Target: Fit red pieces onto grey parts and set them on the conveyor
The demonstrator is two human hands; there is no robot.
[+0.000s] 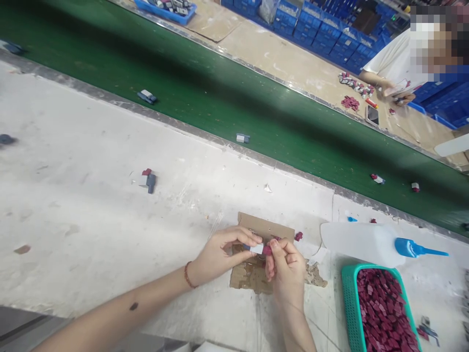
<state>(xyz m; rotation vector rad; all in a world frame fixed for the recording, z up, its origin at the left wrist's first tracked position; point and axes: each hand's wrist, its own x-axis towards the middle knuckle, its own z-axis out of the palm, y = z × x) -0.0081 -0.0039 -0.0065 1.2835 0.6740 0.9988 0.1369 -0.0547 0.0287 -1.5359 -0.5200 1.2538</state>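
Pinching a small white-and-dark-blue block (256, 249) between narrowed thumb and fingers, the left hand (216, 252) faces the right hand (289, 274), whose thumb and forefinger close on a small maroon piece (267, 251) at the block's three-o'clock end. The block thus lies between both sets of fingertips. At four o'clock from them stands a perforated turquoise-green plastic basket (350, 308) of maroon pieces (383, 313). Beneath the hands lies torn brown cardboard (271, 225); at three o'clock, a translucent white bottle (361, 242). Farther off, at twelve, stretches a green conveyor belt (264, 112).
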